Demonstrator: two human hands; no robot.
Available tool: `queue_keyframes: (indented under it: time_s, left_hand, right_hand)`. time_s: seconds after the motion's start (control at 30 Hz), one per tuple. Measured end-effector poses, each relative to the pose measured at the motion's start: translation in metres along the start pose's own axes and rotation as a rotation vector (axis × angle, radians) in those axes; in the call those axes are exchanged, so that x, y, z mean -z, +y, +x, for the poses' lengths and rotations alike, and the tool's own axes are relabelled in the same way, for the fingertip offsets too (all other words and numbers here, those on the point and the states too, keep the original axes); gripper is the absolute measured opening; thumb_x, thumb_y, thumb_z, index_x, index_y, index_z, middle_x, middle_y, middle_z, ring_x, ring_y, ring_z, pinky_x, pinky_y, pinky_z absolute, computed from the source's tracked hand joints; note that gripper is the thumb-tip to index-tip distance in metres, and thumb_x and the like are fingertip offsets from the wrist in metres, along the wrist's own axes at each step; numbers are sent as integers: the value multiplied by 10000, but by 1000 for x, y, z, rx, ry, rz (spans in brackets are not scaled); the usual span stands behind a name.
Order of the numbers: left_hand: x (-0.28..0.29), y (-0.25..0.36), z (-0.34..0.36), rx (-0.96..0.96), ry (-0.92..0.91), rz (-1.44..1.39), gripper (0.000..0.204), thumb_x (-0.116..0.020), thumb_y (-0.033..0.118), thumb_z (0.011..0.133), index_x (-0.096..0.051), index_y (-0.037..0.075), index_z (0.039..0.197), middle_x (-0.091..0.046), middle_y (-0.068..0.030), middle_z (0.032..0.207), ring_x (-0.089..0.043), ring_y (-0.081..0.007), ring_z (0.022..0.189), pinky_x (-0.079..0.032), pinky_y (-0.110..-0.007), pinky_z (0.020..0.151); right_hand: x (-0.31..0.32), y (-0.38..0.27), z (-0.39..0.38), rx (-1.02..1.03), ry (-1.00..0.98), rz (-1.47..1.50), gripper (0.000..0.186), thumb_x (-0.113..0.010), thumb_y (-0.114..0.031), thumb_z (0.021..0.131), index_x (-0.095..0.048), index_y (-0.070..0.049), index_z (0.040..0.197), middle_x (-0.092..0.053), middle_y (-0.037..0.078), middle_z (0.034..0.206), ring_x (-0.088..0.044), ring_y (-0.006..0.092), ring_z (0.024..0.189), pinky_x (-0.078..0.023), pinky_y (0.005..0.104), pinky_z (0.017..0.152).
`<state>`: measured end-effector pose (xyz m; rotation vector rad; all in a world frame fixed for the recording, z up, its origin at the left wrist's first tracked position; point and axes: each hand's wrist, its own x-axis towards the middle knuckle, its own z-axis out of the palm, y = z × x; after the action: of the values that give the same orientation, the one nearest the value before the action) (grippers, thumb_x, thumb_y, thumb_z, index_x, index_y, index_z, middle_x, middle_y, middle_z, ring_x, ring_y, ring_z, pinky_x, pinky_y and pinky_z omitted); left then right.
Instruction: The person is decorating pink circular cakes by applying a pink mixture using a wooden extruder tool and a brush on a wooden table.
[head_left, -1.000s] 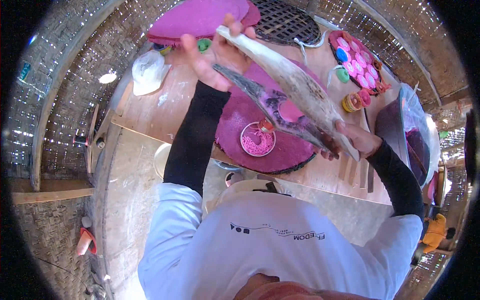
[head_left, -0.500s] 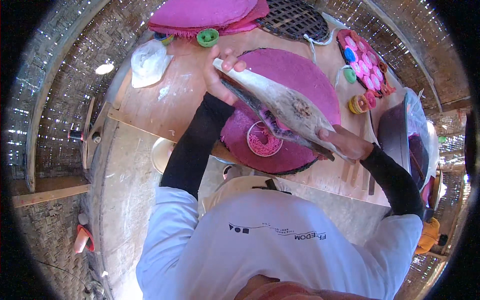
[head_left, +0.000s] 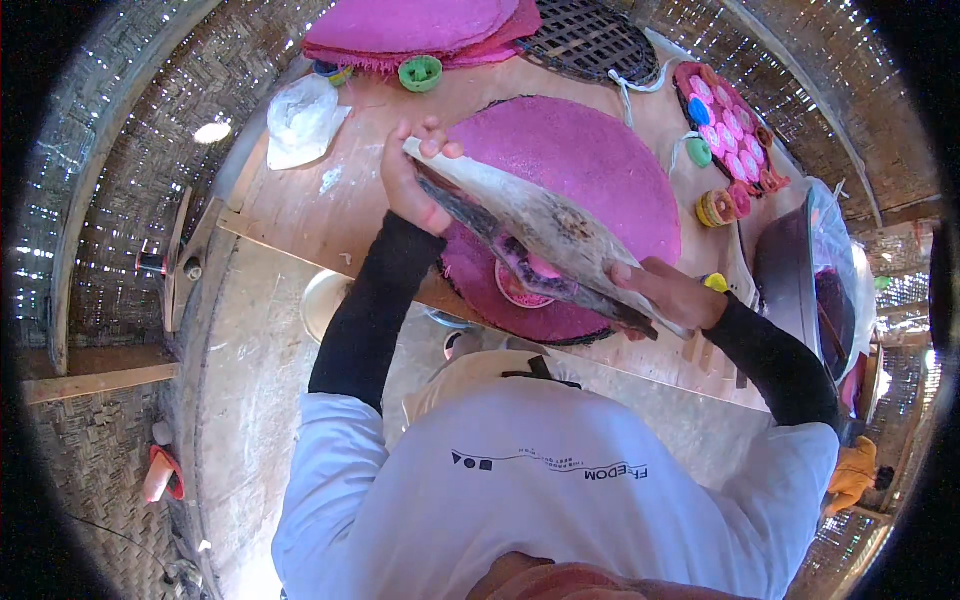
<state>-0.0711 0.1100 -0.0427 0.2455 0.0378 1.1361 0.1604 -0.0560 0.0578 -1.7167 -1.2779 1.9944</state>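
Observation:
A long wooden tool, one pale piece (head_left: 515, 205) over a darker, pink-stained one (head_left: 480, 235), slants across the bench. My left hand (head_left: 415, 180) is closed round its upper-left end, and my right hand (head_left: 670, 298) grips the lower-right end, thumb on the pale piece. Beneath the tool lies a round pink mat (head_left: 600, 145) on a dark rim, with a small white-rimmed dish (head_left: 525, 300) of pink shreds on it, mostly hidden.
On the wooden bench (head_left: 300, 200) are pink sheets (head_left: 410, 30), a dark lattice tray (head_left: 590, 50), a white bag (head_left: 300, 120), green cup (head_left: 420, 72), tray of pink discs (head_left: 725, 135) and stacked cups (head_left: 718, 205). A dark tub (head_left: 785, 270) stands right; another person (head_left: 855, 470) is far right.
Both hands have moved left with the tool. My left hand came down, its fingers closing more around the end. The tool now covers more of the pink-filled dish.

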Motion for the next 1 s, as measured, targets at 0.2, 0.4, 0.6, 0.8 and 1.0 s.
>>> queue_keyframes:
  time_s: [0.2, 0.4, 0.6, 0.8, 1.0]
  left_hand:
    - [-44, -23, -11, 94, -36, 4, 516, -406, 497, 806, -475, 43, 1041, -527, -43, 784, -524, -229, 821, -416, -361, 775]
    - [-43, -42, -27, -132, -691, 1512, 634, -676, 408, 632, -469, 19, 1087, -512, -169, 1057, -459, -345, 1011, -281, -380, 950]
    - [-74, -46, -35, -461, -421, 1618, 512, -742, 227, 571, -523, 24, 987, -542, -139, 994, -508, -280, 941, -383, -380, 838]
    - [-70, -24, -48, -501, -83, 1608, 419, -714, 159, 616, -529, 16, 964, -559, -106, 945, -529, -238, 879, -407, -336, 792]
    - [-64, -20, -59, -400, -15, 1448, 393, -669, 69, 645, -498, 20, 994, -550, -46, 919, -528, -159, 809, -430, -283, 710]
  right_hand:
    - [11, 10, -30, 56, 168, 13, 597, -453, -569, 779, -559, 17, 819, -546, 56, 610, -534, 108, 492, -429, 226, 410]
    - [10, 13, -33, 332, 108, 101, 603, -398, -513, 833, -464, 33, 1079, -572, 94, 811, -568, 115, 656, -458, 217, 539]
    - [-12, 44, 29, 817, 151, 94, 530, -444, -297, 852, -299, 7, 1260, -385, 140, 1259, -383, 199, 1147, -275, 285, 980]
    - [-41, 50, 73, 577, 615, -977, 876, -660, -457, 635, -266, 11, 1262, -351, 205, 1253, -333, 350, 1165, -278, 438, 951]
    - [-46, 50, 78, 657, 629, -907, 898, -678, -455, 611, -272, 11, 1262, -371, 211, 1230, -353, 367, 1137, -269, 480, 929]
